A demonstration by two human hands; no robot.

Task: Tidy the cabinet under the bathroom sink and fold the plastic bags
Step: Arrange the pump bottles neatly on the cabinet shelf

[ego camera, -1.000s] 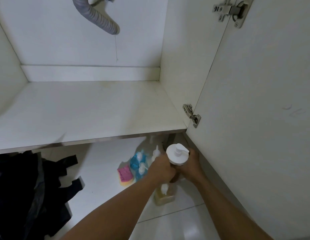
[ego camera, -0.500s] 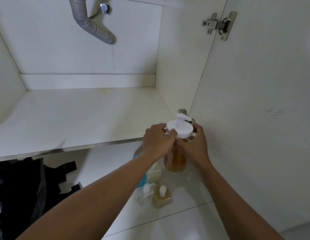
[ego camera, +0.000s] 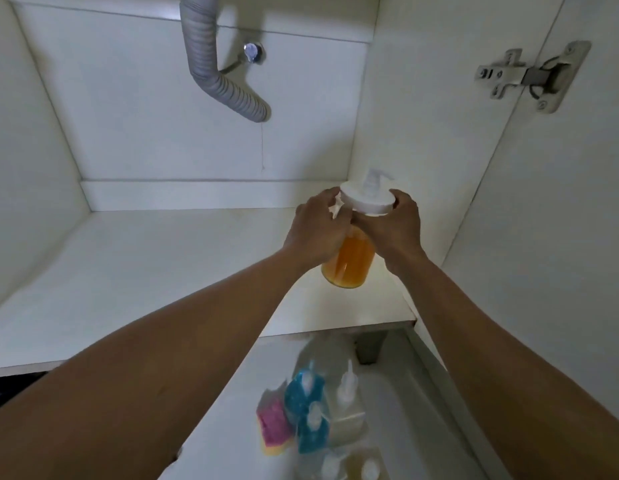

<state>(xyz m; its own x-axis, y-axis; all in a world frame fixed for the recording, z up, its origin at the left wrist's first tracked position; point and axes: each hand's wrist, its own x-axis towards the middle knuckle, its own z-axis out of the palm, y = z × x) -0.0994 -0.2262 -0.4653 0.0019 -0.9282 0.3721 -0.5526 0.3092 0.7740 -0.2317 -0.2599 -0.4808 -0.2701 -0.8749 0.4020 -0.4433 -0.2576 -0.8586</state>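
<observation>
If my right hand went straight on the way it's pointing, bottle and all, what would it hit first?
Nothing stands on the cabinet floor in that line. The right hand, gripping the pump bottle, would probably first reach the low ledge along the back wall, though depth is unclear.

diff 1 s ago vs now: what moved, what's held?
The orange pump bottle rose from the floor by the door to over the cabinet shelf, near its right wall; whether it has touched down is unclear. The left hand and right hand kept gripping it below the cap. The other bottles and pink sponge stayed on the floor.
</observation>
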